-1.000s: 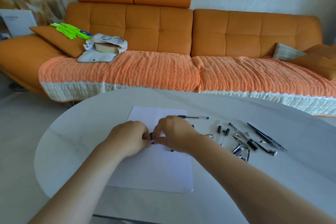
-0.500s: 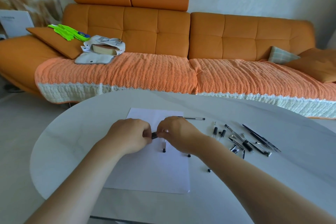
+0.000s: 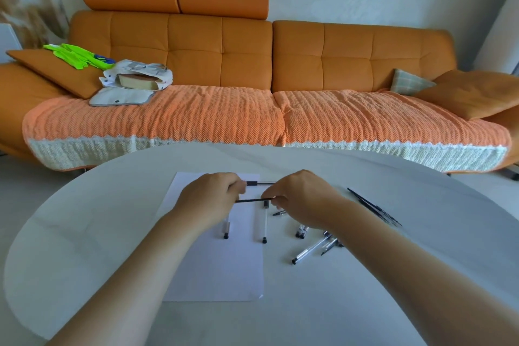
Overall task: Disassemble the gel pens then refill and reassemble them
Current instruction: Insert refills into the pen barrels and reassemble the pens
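One black refill (image 3: 254,200) pinched between left hand (image 3: 210,199), right hand (image 3: 303,196), above paper (image 3: 219,270).

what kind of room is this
Probably a home living room: a long orange tufted sofa with a knitted orange throw over its seat, a loose orange cushion, and a rounded white table in front.

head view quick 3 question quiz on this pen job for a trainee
1. True or false: the left hand and right hand both pinch the thin black refill.
2. The spare dark refills lie: A on the floor; B on the table, right of the right hand; C in the left hand.
3. What colour is the sofa?
Key: 1 true; 2 B; 3 orange.
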Tool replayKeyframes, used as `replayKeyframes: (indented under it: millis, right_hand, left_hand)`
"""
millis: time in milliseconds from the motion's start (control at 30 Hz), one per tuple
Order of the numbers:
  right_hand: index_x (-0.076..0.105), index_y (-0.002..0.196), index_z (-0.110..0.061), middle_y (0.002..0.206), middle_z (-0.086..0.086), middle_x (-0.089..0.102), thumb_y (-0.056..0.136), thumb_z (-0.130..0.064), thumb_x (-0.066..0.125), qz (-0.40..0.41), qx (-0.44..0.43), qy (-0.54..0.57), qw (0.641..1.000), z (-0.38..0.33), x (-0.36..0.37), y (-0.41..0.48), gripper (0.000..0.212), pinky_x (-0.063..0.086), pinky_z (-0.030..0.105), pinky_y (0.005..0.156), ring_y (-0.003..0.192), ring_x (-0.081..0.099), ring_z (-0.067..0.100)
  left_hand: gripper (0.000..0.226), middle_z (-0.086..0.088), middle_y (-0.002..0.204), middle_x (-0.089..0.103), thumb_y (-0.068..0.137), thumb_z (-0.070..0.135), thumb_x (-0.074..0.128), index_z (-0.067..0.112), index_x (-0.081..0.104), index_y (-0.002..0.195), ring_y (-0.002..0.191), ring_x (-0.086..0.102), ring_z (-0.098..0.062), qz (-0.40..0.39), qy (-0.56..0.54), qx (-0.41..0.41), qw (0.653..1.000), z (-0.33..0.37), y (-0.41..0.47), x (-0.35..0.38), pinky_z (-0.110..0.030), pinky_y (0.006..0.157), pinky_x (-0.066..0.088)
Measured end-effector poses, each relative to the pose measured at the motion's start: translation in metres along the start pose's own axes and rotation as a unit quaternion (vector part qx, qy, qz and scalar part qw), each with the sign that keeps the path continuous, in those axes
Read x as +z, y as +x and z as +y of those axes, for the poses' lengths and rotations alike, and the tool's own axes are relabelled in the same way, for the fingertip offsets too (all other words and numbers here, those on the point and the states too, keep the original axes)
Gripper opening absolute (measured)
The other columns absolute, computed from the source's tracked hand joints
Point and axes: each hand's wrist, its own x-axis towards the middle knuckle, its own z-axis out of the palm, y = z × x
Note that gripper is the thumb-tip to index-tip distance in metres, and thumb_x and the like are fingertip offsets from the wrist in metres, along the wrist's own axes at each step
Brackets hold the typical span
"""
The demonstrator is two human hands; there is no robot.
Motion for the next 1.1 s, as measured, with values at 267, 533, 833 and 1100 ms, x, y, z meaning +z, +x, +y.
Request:
replayKeyframes:
  millis: [267, 533, 833, 1100]
  right_hand:
    - [0.069, 0.118, -0.030, 0.107, -0.009, 0.072, 0.100, -0.023, 0.048, -0.008, 0.126, 0.026, 0.992, 0.035, 0.005, -0.022, 0.029, 0.047, 0.026, 0.078, 0.097, 0.063, 0.015]
    - [0.069, 0.117, -0.033, 0.100, -0.011, 0.073, 0.099, -0.025, 0.049, 0.014, 0.159, 0.101, 0.982, 0.052, 0.017, -0.028, 0.028, 0.043, 0.023, 0.063, 0.069, 0.053, 0.006]
    - [0.070, 0.117, -0.028, 0.090, -0.013, 0.067, 0.100, -0.022, 0.049, 0.039, 0.147, 0.126, 0.980, 0.061, 0.021, -0.029, 0.028, 0.033, 0.014, 0.055, 0.064, 0.050, 0.001]
    - [0.073, 0.111, -0.027, 0.089, -0.015, 0.063, 0.099, -0.019, 0.053, 0.125, 0.115, 0.130, 0.977, 0.069, 0.017, -0.028, 0.025, 0.040, 0.021, 0.067, 0.074, 0.055, 0.005]
  left_hand:
    - [0.028, 0.002, 0.106, 0.063, 0.097, 0.044, 0.045, 0.026, 0.067, 0.098, 0.108, 0.052, -0.024, 0.008, 0.186, -0.055, 0.981, -0.007, 0.025, 0.032, -0.035, 0.089, 0.037]
    - [0.024, 0.008, 0.106, 0.068, 0.089, 0.030, 0.064, 0.029, 0.067, 0.112, 0.105, 0.058, -0.019, 0.046, 0.124, -0.030, 0.991, 0.000, 0.033, 0.045, -0.032, 0.091, 0.039]
    - [0.021, 0.013, 0.105, 0.069, 0.089, 0.029, 0.059, 0.030, 0.065, 0.109, 0.105, 0.060, -0.017, 0.035, 0.102, -0.119, 0.987, 0.003, 0.034, 0.045, -0.031, 0.093, 0.036]
    - [0.019, 0.011, 0.091, 0.068, 0.096, 0.015, 0.057, 0.027, 0.070, 0.102, 0.074, 0.068, -0.006, -0.046, -0.230, -0.029, 0.972, 0.043, 0.019, 0.024, -0.027, 0.073, 0.057]
